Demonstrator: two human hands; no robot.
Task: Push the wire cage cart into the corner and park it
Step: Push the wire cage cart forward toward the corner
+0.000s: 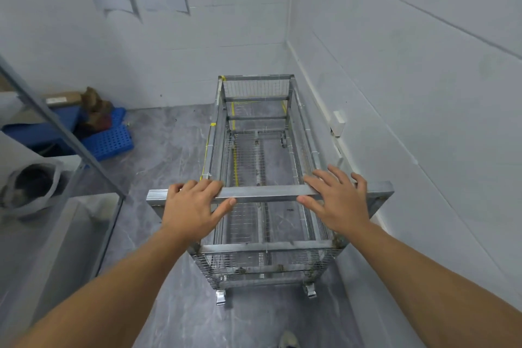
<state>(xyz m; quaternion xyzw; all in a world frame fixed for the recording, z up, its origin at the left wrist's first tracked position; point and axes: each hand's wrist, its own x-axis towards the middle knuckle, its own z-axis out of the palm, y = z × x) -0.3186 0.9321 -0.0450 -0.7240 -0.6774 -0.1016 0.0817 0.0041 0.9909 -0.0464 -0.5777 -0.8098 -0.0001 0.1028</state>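
The empty wire cage cart (255, 99) stands lengthwise along the right wall (423, 79), its far end close to the room corner (286, 45). Its metal handle bar (265, 193) runs across the near end. My left hand (195, 206) lies on the left part of the bar, fingers curled over its far edge and thumb along the near side. My right hand (336, 200) rests flat on the right part of the bar with fingers spread. Two near casters (221, 297) show under the cart.
A metal shelf frame (65, 133) stands at the left with a grey roll (31, 186). A blue plastic pallet (113, 141) with brown parcels lies by the back wall. A white box (338, 123) sticks out from the right wall. Grey floor lies left of the cart.
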